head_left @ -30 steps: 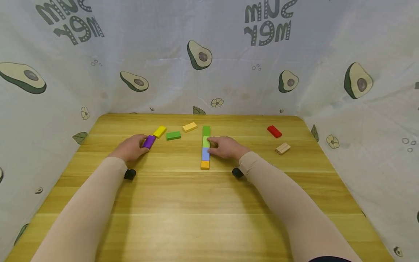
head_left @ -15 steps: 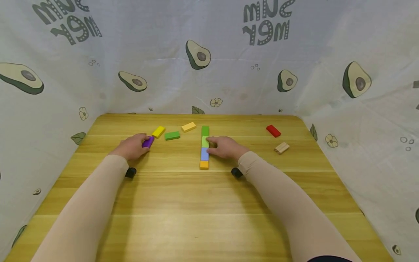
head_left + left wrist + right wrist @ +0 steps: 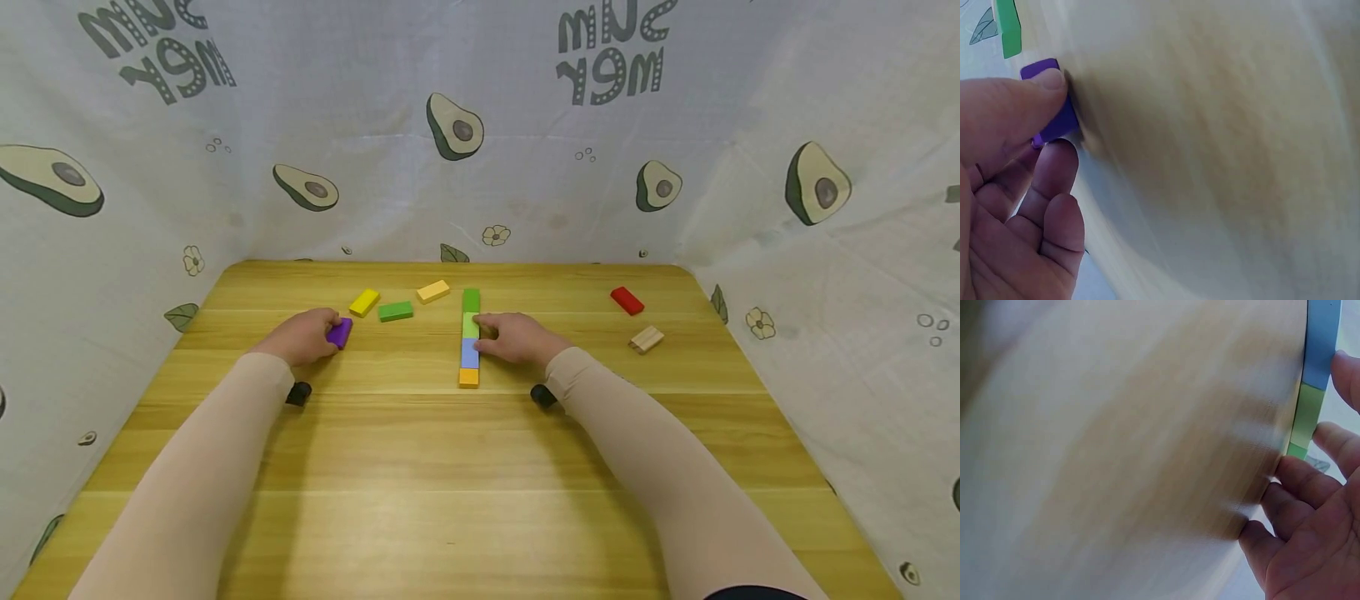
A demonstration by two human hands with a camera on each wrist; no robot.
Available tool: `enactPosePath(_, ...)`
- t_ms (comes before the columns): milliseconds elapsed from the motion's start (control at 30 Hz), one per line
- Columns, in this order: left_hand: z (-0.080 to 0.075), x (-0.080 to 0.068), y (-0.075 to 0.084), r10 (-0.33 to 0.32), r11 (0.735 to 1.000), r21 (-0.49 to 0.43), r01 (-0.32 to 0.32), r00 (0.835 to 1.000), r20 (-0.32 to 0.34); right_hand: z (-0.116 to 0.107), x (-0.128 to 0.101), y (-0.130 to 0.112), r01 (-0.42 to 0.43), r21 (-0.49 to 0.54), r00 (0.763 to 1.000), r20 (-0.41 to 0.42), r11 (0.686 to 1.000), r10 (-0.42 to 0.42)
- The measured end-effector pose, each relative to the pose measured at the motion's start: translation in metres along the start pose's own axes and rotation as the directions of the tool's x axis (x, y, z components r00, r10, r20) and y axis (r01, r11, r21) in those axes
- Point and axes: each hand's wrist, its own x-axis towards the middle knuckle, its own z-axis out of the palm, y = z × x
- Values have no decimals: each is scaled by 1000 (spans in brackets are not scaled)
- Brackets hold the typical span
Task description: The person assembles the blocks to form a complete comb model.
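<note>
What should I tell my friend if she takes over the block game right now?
Left hand pinches the purple block, low at the table.
Right hand rests its fingers against the row of blocks.
Done: four blocks lie end to end: orange, blue, light green, dark green.
Left, likely: the purple block, then the loose yellow block, green block, pale orange block, red block and plain wooden block.
</note>
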Motion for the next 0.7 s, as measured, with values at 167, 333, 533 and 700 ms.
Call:
enactPosePath(167,1,0,-6,-13,999,-42,13,1000,7,0,0,1,10,-3,1000,-5,1000,-10)
enactPosePath(333,3,-2,-10,10,999,-52,-11,1000,-18,1,1,2,22,-11,1000,-7,1000,-22)
enactPosePath(533,6,-7,-11,25,999,-37,-27,999,-43,1,1,2,21,-9,1000,-4,1000,-21)
enactPosePath(700,8,-11,-4,63,997,-32,-64,997,-51,2,2,3,12,9,1000,-6,1000,-12)
